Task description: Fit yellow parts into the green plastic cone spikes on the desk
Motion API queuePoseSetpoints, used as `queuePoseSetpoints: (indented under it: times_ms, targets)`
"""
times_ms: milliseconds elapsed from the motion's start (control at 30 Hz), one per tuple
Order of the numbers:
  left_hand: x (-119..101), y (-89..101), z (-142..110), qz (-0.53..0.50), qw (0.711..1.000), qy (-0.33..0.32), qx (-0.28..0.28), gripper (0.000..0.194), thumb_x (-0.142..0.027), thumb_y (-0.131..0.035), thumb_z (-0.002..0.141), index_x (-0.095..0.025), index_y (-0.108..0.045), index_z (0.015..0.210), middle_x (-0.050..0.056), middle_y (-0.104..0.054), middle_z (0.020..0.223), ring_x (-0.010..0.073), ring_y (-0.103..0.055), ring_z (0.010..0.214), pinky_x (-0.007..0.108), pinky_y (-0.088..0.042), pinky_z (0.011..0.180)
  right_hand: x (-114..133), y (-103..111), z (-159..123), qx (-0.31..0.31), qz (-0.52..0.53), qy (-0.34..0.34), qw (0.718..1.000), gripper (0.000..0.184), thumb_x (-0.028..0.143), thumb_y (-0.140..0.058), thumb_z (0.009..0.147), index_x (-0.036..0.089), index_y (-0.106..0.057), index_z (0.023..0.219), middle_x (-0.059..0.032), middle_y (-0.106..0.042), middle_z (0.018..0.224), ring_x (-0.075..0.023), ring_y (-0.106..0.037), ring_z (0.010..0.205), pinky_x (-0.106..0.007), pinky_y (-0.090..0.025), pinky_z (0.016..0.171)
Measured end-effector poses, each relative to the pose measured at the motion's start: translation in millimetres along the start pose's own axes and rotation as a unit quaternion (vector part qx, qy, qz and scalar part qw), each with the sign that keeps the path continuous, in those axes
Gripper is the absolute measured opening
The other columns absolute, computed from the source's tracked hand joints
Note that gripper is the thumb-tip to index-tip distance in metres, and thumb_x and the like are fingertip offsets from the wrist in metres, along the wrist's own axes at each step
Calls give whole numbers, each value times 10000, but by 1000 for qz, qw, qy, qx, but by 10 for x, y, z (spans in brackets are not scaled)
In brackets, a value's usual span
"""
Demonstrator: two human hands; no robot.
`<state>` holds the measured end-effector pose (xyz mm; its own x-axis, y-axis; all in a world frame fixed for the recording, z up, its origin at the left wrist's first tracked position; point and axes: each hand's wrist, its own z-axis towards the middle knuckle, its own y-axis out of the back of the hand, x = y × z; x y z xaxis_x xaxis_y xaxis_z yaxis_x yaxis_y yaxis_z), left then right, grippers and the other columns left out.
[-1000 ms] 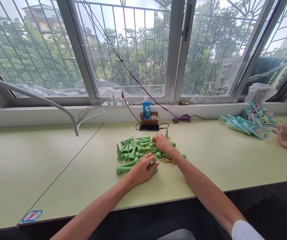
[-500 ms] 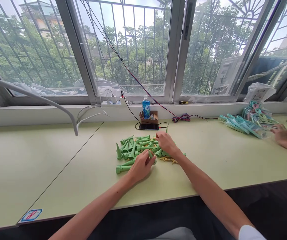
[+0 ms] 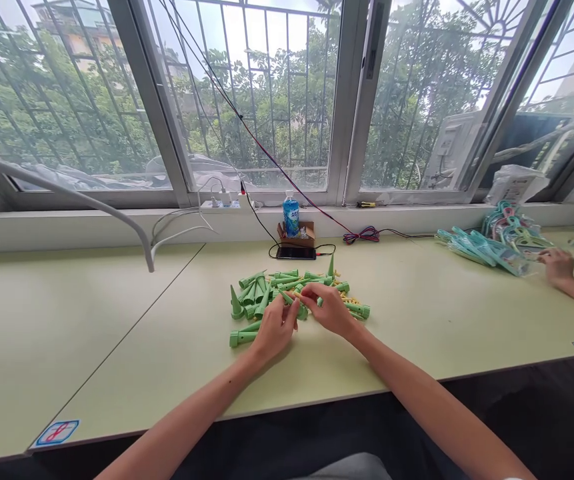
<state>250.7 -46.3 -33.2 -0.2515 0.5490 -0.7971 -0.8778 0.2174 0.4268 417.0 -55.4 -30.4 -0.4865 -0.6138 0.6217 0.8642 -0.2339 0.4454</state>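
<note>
My left hand (image 3: pixel 273 330) is closed on a green plastic spike (image 3: pixel 285 296), its pointed end slanting up to the left. Right beside it, my right hand (image 3: pixel 331 311) pinches a small yellow plastic piece (image 3: pixel 297 295) against or very near the spike; fingers hide the exact contact. Around both hands spreads a pile of similar green spikes (image 3: pixel 261 297) with ridged round ends, most lying down. One green spike (image 3: pixel 237 303) stands upright at the pile's left, and another upright spike (image 3: pixel 331 266) at its back. Small loose yellow pieces (image 3: pixel 355 301) lie among the spikes on the right.
Behind the pile are a phone (image 3: pixel 295 253) with cables and a small cardboard box (image 3: pixel 308 241) by a blue bottle (image 3: pixel 291 217). Bagged turquoise hangers (image 3: pixel 484 248) lie at right, near another person's hand (image 3: pixel 558 267). A grey tube (image 3: pixel 131 223) hangs over the table's left (image 3: pixel 91 300).
My right hand went to the back of the pile, then came forward to my left hand with a yellow piece. My left hand shifted slightly left and turned the green spike.
</note>
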Motion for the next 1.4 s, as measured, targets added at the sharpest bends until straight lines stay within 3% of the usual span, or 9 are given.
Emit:
queuePoseSetpoints:
  times_ms: [200, 400, 567, 700, 967, 1200, 1400]
  targets:
    - [-4, -5, 15, -7, 999, -34, -7, 241, -404, -458, 958, -176, -532, 968, -45, -548, 559, 124, -557, 456, 233, -415, 477, -32, -12, -23, 8, 4, 10, 1000, 104, 262, -532, 926, 197, -603, 965, -20, -637, 773, -148, -575, 672, -258, -460, 640]
    - [-2, 7, 34, -77, 997, 4, -17, 237, -427, -496, 942, -190, -510, 948, -64, -525, 514, 107, -512, 411, 219, -407, 439, -62, 28, -15, 21, -24, 17, 999, 271, 244, -461, 959, 199, -581, 1197, -9, -623, 734, -138, -538, 615, -247, -437, 607]
    - [38, 16, 80, -166, 984, 21, -51, 248, -431, -571, 901, -198, -492, 930, -53, -551, 630, 93, -532, 425, 214, -427, 412, -58, 49, -14, 35, -28, 34, 998, 250, 239, -444, 965, 192, -632, 1123, -36, -656, 804, -148, -566, 675, -260, -448, 659]
    - [75, 5, 105, -190, 979, 29, -61, 268, -437, -592, 884, -197, -492, 949, -33, -573, 755, 75, -534, 428, 205, -421, 384, -55, 46, -25, 43, -29, 6, 999, 217, 247, -470, 951, 186, -581, 1126, 3, -598, 692, -140, -522, 600, -247, -422, 596]
    - [-1, 6, 77, -131, 989, 20, -64, 250, -433, -576, 893, -195, -502, 922, -35, -563, 719, 66, -506, 421, 191, -405, 392, -8, 72, -4, 28, 5, -19, 999, 79, 280, -515, 931, 208, -499, 960, 38, -559, 660, -121, -482, 568, -241, -413, 584]
    - [-18, 12, 73, -116, 991, 23, -69, 263, -450, -554, 900, -198, -483, 910, -34, -564, 714, 63, -478, 381, 192, -359, 356, 43, 85, 9, -19, 38, -33, 999, 151, 344, -537, 922, 200, -531, 875, -7, -590, 734, -142, -554, 644, -267, -466, 624]
    - [-23, 9, 73, -111, 991, 25, -65, 261, -448, -550, 901, -195, -486, 901, -45, -541, 653, 69, -477, 374, 190, -355, 359, 39, 84, -2, -10, 65, -44, 997, 165, 356, -549, 919, 195, -547, 884, -21, -610, 770, -150, -582, 681, -283, -499, 663]
